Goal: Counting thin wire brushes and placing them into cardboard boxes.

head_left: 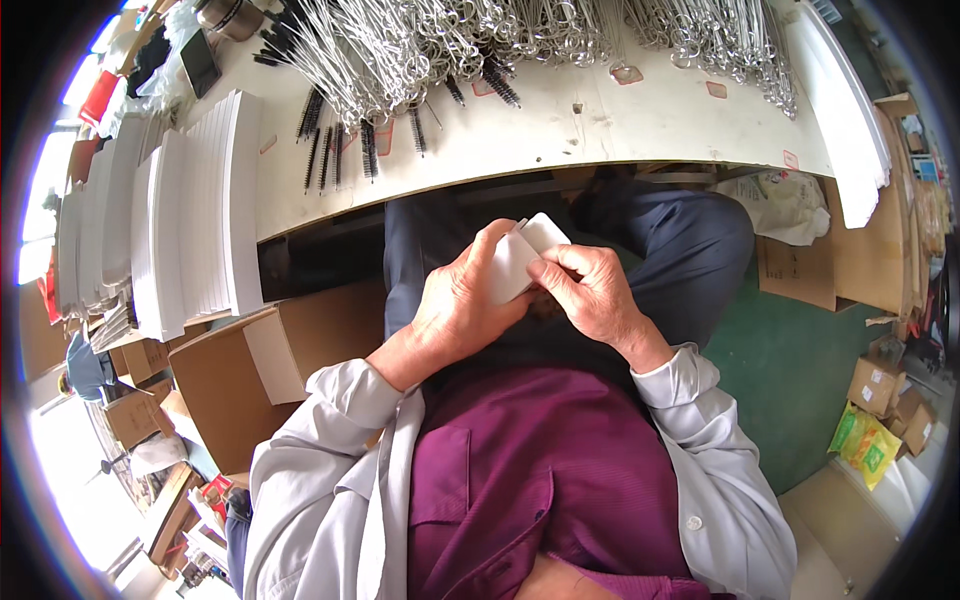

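Note:
Over my lap, I hold a small white cardboard box [511, 267] with a rounded flap at its upper end. My left hand [458, 305] is wrapped round its left side, the thumb along the edge near the top. My right hand [600, 300] pinches its right side between thumb and fingers, close to the flap. What lies inside the box, if anything, is hidden. Beyond my hands, a large heap of wire brushes [420, 50] with looped metal handles covers the far part of the table [500, 150]. Several black bristle ends point toward me.
Rows of long white cartons [200, 215] stand at the table's left end, and another white carton [845, 120] at its right. An open brown cardboard box [225, 385] sits by my left arm. To the right are a white bag [780, 205] and a yellow-green packet [865, 445].

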